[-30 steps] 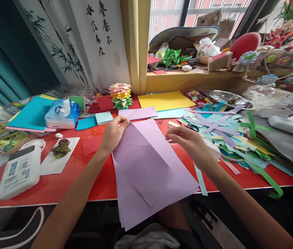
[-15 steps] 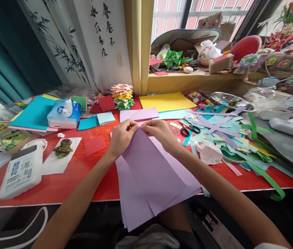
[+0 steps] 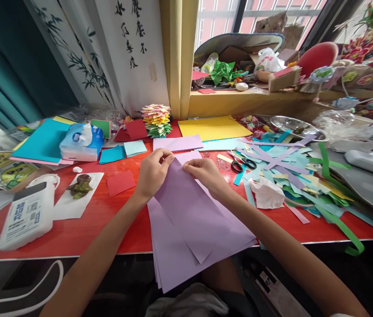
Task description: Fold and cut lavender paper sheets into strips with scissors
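Observation:
A folded sheet of purple paper (image 3: 193,211) slants toward me, its upper corner raised between my hands. My left hand (image 3: 156,172) pinches that corner on its left side. On the right edge, a little lower, the thumb and fingers of my right hand (image 3: 202,174) are closed on the same sheet. Beneath it lie more purple sheets (image 3: 170,268), which overhang the table's front edge. Beyond my hands rests a folded purple strip (image 3: 178,143). Black-handled scissors (image 3: 243,164) lie to the right of my right hand.
Paper offcuts (image 3: 285,163) in several colours heap on the right, beside a crumpled tissue (image 3: 267,193). A red square (image 3: 120,183), blue squares (image 3: 112,155) and a tissue pack (image 3: 81,141) are left. A folded-paper stack (image 3: 156,121) and yellow sheet (image 3: 214,127) stand behind on the red table (image 3: 117,224).
My hands have moved slightly apart along the purple sheet's top, the right one sliding down its right edge. The sheet's lower corner has shifted up and to the right.

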A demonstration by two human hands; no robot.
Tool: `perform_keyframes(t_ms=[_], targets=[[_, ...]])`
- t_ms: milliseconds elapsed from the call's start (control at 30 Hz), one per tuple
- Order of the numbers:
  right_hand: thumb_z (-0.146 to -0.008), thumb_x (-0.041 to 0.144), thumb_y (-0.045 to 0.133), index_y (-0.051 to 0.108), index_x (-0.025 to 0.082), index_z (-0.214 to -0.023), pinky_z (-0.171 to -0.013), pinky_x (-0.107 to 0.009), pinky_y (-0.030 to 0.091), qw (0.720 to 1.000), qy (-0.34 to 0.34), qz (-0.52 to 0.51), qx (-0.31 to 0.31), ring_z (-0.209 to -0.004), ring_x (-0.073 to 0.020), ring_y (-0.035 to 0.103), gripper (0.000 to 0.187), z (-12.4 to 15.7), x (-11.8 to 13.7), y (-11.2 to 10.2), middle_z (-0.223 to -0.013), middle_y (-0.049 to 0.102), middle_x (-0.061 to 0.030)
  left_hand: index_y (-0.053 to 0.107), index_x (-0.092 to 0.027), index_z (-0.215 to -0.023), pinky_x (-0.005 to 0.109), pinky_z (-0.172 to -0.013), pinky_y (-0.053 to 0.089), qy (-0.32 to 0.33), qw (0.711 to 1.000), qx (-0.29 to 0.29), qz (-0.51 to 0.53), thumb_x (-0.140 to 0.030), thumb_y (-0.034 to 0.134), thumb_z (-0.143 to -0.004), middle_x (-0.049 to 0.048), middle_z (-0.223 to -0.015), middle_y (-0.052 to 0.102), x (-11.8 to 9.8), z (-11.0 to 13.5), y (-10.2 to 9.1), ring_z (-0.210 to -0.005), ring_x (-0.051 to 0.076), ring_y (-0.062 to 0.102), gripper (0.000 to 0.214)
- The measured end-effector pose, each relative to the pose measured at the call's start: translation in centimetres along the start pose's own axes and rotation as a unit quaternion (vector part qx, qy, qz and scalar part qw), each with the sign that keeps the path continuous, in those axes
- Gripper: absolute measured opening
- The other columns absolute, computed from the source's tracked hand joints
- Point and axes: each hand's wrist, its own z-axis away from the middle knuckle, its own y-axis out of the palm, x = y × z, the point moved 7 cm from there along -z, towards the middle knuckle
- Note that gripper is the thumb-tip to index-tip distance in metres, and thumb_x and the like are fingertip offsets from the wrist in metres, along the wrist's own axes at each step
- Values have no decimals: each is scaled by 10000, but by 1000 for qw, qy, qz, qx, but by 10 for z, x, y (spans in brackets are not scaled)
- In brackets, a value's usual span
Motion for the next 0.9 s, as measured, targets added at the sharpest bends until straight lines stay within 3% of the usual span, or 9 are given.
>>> perform_keyframes(t_ms=[433, 633, 833, 900], targets=[[-732, 351, 552, 607, 152, -700, -483, -214, 282, 995, 96, 15, -21, -553, -85, 440, 209, 34, -29, -22, -647, 520, 10, 608, -184, -761, 220, -646, 408, -6, 997, -82, -8, -279, 526, -815, -4, -751, 633, 12, -9, -25, -703, 119, 554, 136], [-748, 324, 551, 616, 155, -701, -547, -231, 310, 994, 95, 30, -36, -610, -96, 454, 187, 54, -46, -41, -669, 532, 14, 617, -189, -771, 236, -643, 411, -10, 994, -109, -21, -297, 529, -808, -5, -753, 641, 16, -13, -32, -703, 127, 558, 144], [-734, 330, 595, 598, 151, -665, -677, -282, 447, 990, 134, -19, -38, -650, -140, 571, 191, 78, -58, -64, -657, 603, -24, 606, -181, -803, 258, -656, 390, -7, 980, -201, 9, -309, 523, -816, -23, -753, 592, 37, -21, -67, -724, 106, 529, 153], [-725, 328, 620, 604, 159, -680, -697, -286, 467, 989, 132, -23, -66, -660, -138, 578, 176, 83, -54, -79, -674, 605, -24, 601, -170, -817, 254, -674, 388, -8, 980, -196, 37, -303, 523, -818, -28, -771, 575, 43, -24, -70, -761, 101, 520, 154]])
